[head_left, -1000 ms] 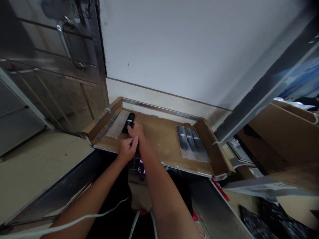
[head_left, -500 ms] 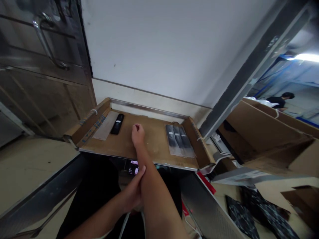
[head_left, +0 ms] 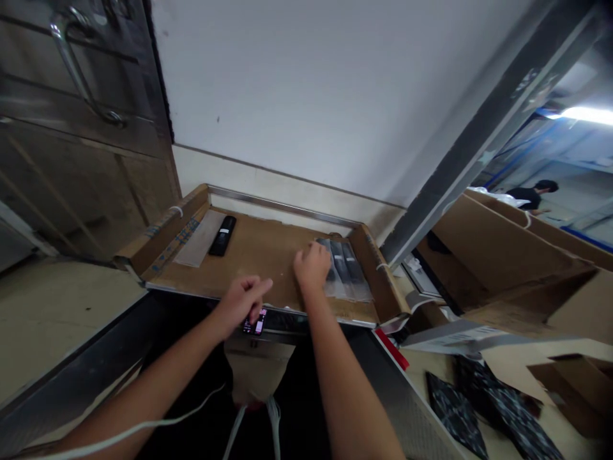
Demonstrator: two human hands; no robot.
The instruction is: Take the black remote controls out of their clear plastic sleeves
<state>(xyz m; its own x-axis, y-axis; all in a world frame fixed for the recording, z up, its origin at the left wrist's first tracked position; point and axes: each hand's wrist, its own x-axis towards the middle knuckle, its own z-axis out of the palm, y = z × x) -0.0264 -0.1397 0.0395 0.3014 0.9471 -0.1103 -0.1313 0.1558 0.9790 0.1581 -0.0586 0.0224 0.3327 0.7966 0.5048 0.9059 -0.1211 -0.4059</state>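
A brown cardboard-lined tray (head_left: 268, 252) lies in front of me. At its far left a black remote control (head_left: 223, 235) rests beside a clear empty bag (head_left: 200, 239). At its right lie bagged black remotes (head_left: 348, 271) side by side. My right hand (head_left: 312, 267) rests on the left edge of that bagged pile, fingers curled over it. My left hand (head_left: 238, 300) hovers at the tray's near edge, fingers loosely bent and holding nothing, just above a small lit phone screen (head_left: 253, 324).
A metal cabinet with a handle (head_left: 81, 70) stands at the left, a white wall behind. Open cardboard boxes (head_left: 507, 255) and dark patterned items (head_left: 479, 402) fill the right. A white cable (head_left: 143, 428) crosses my left arm. A person (head_left: 531, 193) is far off.
My right hand moved from the tray's middle over to the bagged remotes on the right. My left hand let go of my right forearm and rose to the tray's near edge.
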